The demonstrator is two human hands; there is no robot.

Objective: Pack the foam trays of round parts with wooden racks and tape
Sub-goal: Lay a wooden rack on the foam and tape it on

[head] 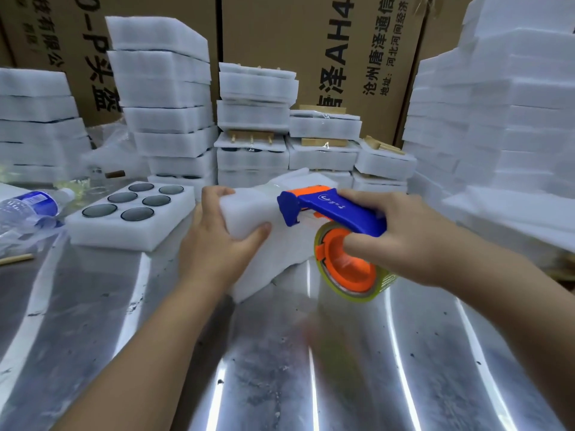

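My left hand (217, 244) grips the near end of a white foam pack (249, 209) tilted up off the metal table, thumb on its front face and fingers curled over the top. My right hand (401, 234) holds a blue and orange tape dispenser (333, 209) by its handle, one finger inside the orange core of the tape roll (351, 265). The dispenser's blue head lies against the top of the foam pack. To the left, an open foam tray (102, 234) shows several dark round parts (99, 210) in its holes.
Stacks of white foam trays (168, 119) stand behind and on both sides, some with wooden racks (323, 142) on top. Cardboard boxes (311, 42) form the back wall. A plastic water bottle (28, 206) lies at the left, a wooden stick (15, 259) near it. The shiny metal table (280, 368) spreads in front.
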